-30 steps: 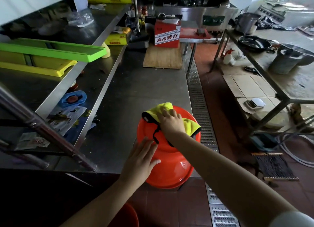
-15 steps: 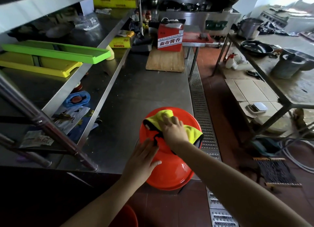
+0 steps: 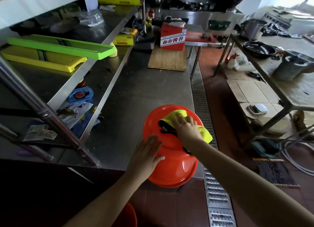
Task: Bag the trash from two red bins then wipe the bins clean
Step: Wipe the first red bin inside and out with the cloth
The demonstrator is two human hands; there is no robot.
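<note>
Head view: red box [image 3: 173, 38] label reads 森帝酱香

bin [image 3: 176, 169]: red, glossy, upside down at the near corner of my steel counter, its rim hanging past the edge.
cloth [image 3: 206, 135]: yellow with black trim, crumpled on the bin's upturned base.
second bin [image 3: 129, 216]: red, on the floor below, mostly hidden.

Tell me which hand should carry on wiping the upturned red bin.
Right. The right hand already presses the yellow cloth flat on the red bin, while the left hand lies flat on the bin's near side, steadying it at the counter edge.
</note>
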